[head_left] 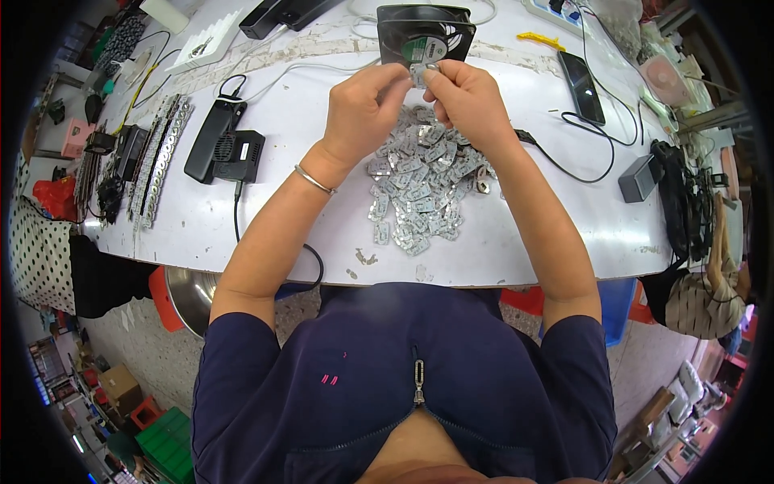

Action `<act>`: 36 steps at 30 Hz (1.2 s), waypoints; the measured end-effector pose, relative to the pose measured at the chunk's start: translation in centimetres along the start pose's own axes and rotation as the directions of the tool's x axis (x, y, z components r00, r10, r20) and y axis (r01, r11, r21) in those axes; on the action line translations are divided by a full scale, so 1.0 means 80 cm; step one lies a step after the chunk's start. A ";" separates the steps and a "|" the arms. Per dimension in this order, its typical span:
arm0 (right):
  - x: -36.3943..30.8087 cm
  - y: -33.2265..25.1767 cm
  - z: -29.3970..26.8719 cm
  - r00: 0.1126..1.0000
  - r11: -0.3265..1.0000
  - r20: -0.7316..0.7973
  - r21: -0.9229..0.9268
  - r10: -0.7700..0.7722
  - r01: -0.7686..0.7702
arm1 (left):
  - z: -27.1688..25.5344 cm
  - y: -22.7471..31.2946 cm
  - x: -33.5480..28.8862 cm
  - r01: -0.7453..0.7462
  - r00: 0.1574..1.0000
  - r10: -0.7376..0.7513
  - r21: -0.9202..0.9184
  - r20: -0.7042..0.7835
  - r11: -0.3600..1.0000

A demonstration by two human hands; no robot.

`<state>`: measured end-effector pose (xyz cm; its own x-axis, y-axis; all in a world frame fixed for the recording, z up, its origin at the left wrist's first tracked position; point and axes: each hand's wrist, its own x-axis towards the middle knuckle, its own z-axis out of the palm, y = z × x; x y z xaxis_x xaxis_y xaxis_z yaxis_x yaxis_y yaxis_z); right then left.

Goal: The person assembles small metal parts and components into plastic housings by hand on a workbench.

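Both my hands are raised over the far middle of the table, in front of a black square fan (427,32). Between thumb and fingers, my right hand (470,101) pinches a small flat silvery metal piece (418,74). My left hand (363,109) has its fingers drawn together at the left edge of that piece; whether they grip it or something tiny is hidden. Below my hands lies a loose heap of similar silvery pieces (419,181), partly covered by my fingers and wrists.
On the left sit a black device with a cable (222,145) and rows of metal strips (161,161). A phone (580,87), a cable and a small grey box (641,177) lie on the right. Another person in striped clothing (701,302) is at the right edge.
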<state>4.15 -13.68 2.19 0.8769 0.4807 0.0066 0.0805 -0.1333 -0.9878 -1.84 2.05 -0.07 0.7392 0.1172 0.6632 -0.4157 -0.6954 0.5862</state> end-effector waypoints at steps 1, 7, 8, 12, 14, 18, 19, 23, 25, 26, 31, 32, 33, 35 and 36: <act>-0.003 -0.001 0.000 1.000 1.000 -0.001 -0.003 -0.004 0.004 | 0.000 0.001 0.001 -0.003 1.000 0.003 -0.002 -0.003 1.000; -0.049 0.000 -0.020 0.985 0.868 0.113 -0.465 -0.134 0.171 | -0.006 0.016 -0.007 0.218 0.938 -0.124 -0.270 0.325 0.938; -0.064 0.000 -0.024 0.990 0.901 0.127 -0.419 -0.064 0.112 | -0.006 0.027 -0.014 0.256 0.904 -0.133 -0.264 0.406 0.930; -0.110 0.013 -0.052 0.984 0.919 0.166 -0.395 0.058 0.013 | 0.005 0.060 -0.036 0.183 0.830 -0.066 -0.158 0.554 0.970; -0.119 0.017 -0.060 0.998 0.930 0.061 -0.368 0.011 0.012 | 0.008 0.068 -0.040 0.146 0.792 -0.046 -0.116 0.608 0.983; -0.116 0.002 -0.062 1.000 0.962 -0.001 -0.274 0.010 -0.010 | 0.004 0.071 -0.030 0.171 0.780 -0.111 -0.039 0.615 0.985; -0.113 -0.001 -0.061 1.000 0.961 -0.009 -0.275 0.002 -0.004 | 0.001 0.069 -0.027 0.201 0.796 -0.125 -0.064 0.592 0.978; -0.100 -0.017 -0.039 0.996 0.978 0.085 -0.204 -0.019 0.036 | -0.031 0.079 0.003 0.286 0.797 -0.104 -0.220 0.595 0.933; -0.091 -0.024 -0.028 0.985 0.966 0.153 -0.233 -0.076 0.111 | -0.033 0.076 0.005 0.238 0.826 -0.071 -0.231 0.559 0.943; -0.088 -0.021 -0.024 0.985 0.967 0.156 -0.232 -0.067 0.102 | -0.034 0.075 0.005 0.185 0.853 -0.032 -0.244 0.521 0.952; -0.078 -0.007 -0.020 0.963 0.977 0.266 -0.192 -0.035 0.089 | -0.038 0.068 0.002 0.192 0.832 -0.009 -0.273 0.555 0.943; -0.073 -0.008 -0.020 0.950 0.987 0.312 -0.158 0.018 0.033 | -0.039 0.068 0.004 0.194 0.820 -0.007 -0.266 0.572 0.944; -0.070 -0.018 -0.021 0.927 0.993 0.359 -0.091 0.107 -0.079 | -0.037 0.067 0.002 0.200 0.819 -0.008 -0.272 0.574 0.941; -0.067 -0.010 -0.026 0.927 0.993 0.367 -0.107 0.084 -0.048 | -0.034 0.064 0.003 0.224 0.804 -0.011 -0.286 0.594 0.932; -0.067 -0.008 -0.028 0.923 0.993 0.383 -0.121 0.049 -0.003 | -0.033 0.064 0.004 0.240 0.794 -0.015 -0.291 0.607 0.926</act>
<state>0.42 -18.11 3.11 0.6316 0.7685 -0.1021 0.1344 -0.2382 -0.9619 -5.09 0.40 4.36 0.9152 -0.3270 0.2357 -0.3620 -0.4093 0.8375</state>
